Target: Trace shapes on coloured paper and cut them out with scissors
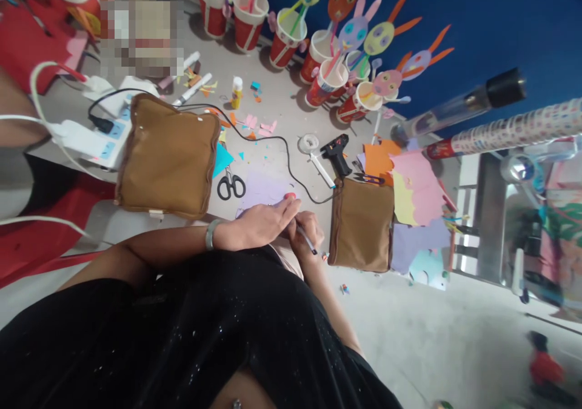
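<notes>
My left hand (261, 224), with a bracelet on its wrist, reaches over a sheet of light purple paper (261, 188) at the table's near edge. Its fingertips hold a small red round piece (290, 196) against the paper. Close beside it, my right hand (309, 233) is closed around a pen (307, 240), whose tip is hidden behind the fingers. Black-handled scissors (231, 187) lie at the paper's left. A black glue gun (337, 156) and a roll of tape (310, 143) lie beyond my right hand.
Brown cushioned pads (167, 157) flank the work spot. Red paper cups (288, 39) with paper rabbit faces line the blue wall. A power strip (111, 136) with cables is at left; a black cord crosses the table. Colored paper (418, 188) lies right, near a glue stick (236, 93) and scraps.
</notes>
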Tool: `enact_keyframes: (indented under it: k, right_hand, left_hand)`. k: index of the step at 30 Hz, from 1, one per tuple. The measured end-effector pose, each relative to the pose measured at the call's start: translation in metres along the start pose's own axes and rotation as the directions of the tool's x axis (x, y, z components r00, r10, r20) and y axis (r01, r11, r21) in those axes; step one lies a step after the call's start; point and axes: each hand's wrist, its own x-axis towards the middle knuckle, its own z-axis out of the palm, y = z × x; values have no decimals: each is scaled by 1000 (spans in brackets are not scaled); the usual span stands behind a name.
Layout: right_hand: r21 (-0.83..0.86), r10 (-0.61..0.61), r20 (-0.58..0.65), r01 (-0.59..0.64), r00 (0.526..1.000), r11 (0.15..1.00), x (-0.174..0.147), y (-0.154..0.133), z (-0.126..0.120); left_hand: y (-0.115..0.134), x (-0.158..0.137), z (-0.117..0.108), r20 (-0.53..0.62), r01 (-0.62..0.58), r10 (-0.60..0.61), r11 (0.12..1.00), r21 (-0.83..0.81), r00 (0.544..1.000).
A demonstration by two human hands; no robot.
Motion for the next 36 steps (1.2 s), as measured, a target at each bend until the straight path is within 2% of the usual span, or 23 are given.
enact_keyframes:
  k: [4, 8, 14, 18, 25, 31, 36]
  right_hand:
    - [2, -173, 53, 173, 984, 985, 3, -1, -3]
    - [-33, -240, 108, 244, 965, 969, 1, 0, -4]
    - [-50, -238, 104, 244, 966, 968, -3, 1, 3]
    - [-111, -246, 90, 256, 965, 960, -3, 0, 6]
    - [-65, -141, 124, 150, 982, 987, -8, 3, 9]
    - [-141, -172, 127, 190, 977, 972, -5, 0, 9]
    - [-61, -157, 125, 165, 980, 984, 0, -4, 5]
  left_hand:
    - [-1, 1, -2, -3, -43, 43, 998, -45, 999]
    - [0, 3, -7, 33, -37, 39, 998, -51, 999]
    - [2, 5, -4, 16, -27, 28, 999, -17, 999]
    - [2, 5, -9, 48, -32, 32, 999, -15, 998]
    - [-1, 4, -20, 110, -37, 42, 998, -50, 993]
    - [-1, 3, -27, 149, -18, 31, 996, -87, 988]
    - [-1, 1, -40, 205, -4, 30, 992, -130, 978]
